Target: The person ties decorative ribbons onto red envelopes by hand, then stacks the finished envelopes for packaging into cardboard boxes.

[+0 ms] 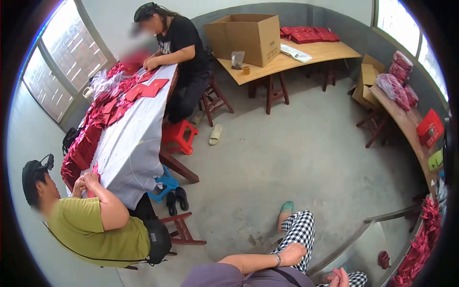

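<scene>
My left hand (292,254), with a metal band at the wrist, rests on my black-and-white checked trousers (300,227). Its fingers are curled in and nothing shows in them. At the bottom edge, my right hand (338,277) is partly cut off, over the other checked trouser leg. Its visible fingers are bent together; whether they hold anything I cannot make out. To the right of it is a grey metal surface (356,253) with a small dark red object (383,259) on it. Beyond that lies a row of red tasselled pieces (423,237).
At left, two people, in a green shirt (91,227) and a black shirt (184,40), handle red pieces at a cloth-covered table (131,153). Red stool (180,137), blue stool (165,184) and slipper (215,135) are on the floor. A cardboard box (244,38) tops the back table.
</scene>
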`<state>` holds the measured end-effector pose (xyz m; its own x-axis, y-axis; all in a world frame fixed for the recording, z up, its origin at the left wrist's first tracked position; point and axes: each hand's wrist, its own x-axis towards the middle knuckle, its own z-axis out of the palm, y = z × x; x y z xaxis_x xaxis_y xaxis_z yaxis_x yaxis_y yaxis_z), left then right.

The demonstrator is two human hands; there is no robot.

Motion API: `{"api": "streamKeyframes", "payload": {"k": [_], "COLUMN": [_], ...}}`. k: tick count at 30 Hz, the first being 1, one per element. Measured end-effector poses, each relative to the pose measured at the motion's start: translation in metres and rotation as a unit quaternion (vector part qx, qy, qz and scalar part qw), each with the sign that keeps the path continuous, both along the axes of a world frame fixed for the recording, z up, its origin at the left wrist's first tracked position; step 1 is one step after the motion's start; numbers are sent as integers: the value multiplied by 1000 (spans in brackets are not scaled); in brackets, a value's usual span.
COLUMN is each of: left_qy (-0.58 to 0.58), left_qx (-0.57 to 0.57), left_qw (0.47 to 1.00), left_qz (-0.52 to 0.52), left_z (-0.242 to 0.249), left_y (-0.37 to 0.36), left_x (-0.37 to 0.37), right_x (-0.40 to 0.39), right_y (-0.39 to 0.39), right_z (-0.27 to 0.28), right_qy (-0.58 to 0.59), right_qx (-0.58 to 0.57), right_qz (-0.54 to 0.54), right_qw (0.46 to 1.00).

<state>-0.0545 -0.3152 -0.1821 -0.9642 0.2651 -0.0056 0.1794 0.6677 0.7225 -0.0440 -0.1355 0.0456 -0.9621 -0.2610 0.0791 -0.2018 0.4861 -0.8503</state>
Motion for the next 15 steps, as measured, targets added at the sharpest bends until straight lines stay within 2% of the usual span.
{"api": "streamKeyframes", "payload": {"k": [4, 7, 8, 10, 11, 12, 13, 15], "left_qy": [-8, 8, -2, 20, -37, -42, -49, -81], "left_qx": [-18, -36, -36, 8, -26, -2, 22, 39], "left_qw": [999, 997, 996, 998, 996, 997, 998, 995], "left_qz": [-30, -69, -78, -61, -83, -60, -45, -37], "left_z": [-7, -14, -7, -25, -13, -13, -17, -31], "left_y": [8, 6, 1, -5, -14, -19, -21, -26], "left_x": [-3, -9, -12, -10, -13, -10, -13, -21], "right_x": [-7, -24, -35, -42, -66, -78, -93, -128], "right_y": [-4, 3, -2, 25, -19, -37, -47, -56], "right_z": [5, -6, -7, -78, -26, -18, -26, -47], "right_qy": [40, 41, 61, -22, -21, -80, -129, -128], "right_qx": [-13, 38, 15, -44, -87, -146, -210, -157], "right_qz": [33, 50, 62, 56, 7, 1, -15, 57], "right_qw": [999, 997, 996, 997, 996, 986, 969, 978]}}
